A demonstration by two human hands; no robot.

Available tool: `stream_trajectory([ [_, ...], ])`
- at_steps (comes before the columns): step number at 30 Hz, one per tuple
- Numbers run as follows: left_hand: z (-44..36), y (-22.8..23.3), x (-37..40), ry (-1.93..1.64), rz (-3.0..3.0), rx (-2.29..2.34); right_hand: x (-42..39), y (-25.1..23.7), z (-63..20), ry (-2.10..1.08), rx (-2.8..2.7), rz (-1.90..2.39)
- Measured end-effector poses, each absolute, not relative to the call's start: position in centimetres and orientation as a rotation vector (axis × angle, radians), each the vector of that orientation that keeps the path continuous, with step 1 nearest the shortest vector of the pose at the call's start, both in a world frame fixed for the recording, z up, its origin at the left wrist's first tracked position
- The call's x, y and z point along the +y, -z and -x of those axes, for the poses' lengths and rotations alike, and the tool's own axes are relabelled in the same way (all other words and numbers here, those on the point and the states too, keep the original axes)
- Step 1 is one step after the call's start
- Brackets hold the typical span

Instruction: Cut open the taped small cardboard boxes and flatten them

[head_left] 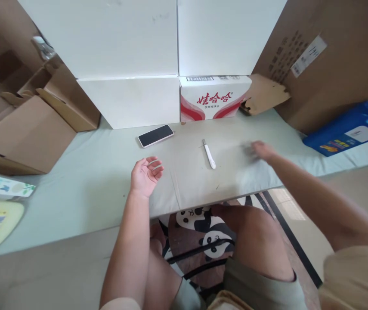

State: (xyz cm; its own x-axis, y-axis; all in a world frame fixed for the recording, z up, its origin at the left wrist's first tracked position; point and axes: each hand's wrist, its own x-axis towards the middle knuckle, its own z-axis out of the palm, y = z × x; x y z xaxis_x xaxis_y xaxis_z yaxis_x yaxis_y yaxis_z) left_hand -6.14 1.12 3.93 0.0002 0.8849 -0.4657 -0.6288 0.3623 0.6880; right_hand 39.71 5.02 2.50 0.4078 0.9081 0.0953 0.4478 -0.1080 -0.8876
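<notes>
The left hand point(145, 174) rests palm-up on the pale green tabletop point(83, 181), a little in from its near edge; its fingers point(155, 165) are loosely curled and half open, holding nothing. The right hand point(261, 150) is stretched out flat toward the right half of the tabletop, blurred, so I cannot tell how far its fingers are spread or whether anything lies under them. Between the two hands, nearer the middle, lies the slim white pen-shaped tool with a grey tip point(208, 154), pointing roughly from the far edge toward the near one and touching neither hand. A black-screened phone in a pale case point(156, 135) lies further back, close to the far edge, just in front of the white foam blocks point(128, 101).

Judging from this, the tool is the thing nearest both hands (the right one is a shade closer), and a clean pick would come from above, pinching the white barrel at mid-length rather than the grey tip.

Open room is good around the tool: bare surface on all sides, with the near edge not far behind it. The far edge is walled by the foam blocks and a white carton with red Chinese lettering point(214, 100); brown cardboard boxes point(25, 129) crowd the left end, and a blue plastic bottle lying on its side point(345, 129) sits near the right end.
</notes>
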Motion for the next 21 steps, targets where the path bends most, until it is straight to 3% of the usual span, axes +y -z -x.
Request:
stream_trajectory([
  [4,6.3,-4.1,0.8,-1.253,-0.328,0.987,1.2,0.2,-36.5,-0.494,-1.445,2.030],
  [9,6.1,-5.4,-0.5,-1.241,-0.345,0.972,-1.8,-1.1,-34.2,-0.327,-1.698,2.131],
  [14,6.9,-6.8,-1.9,-1.308,-0.283,0.965,-1.7,-3.3,-29.2,-0.334,-1.964,1.931],
  [21,8.8,-7.0,-2.2,-1.467,-0.182,0.940,1.1,-4.9,-16.0,-0.492,-2.311,1.424],
])
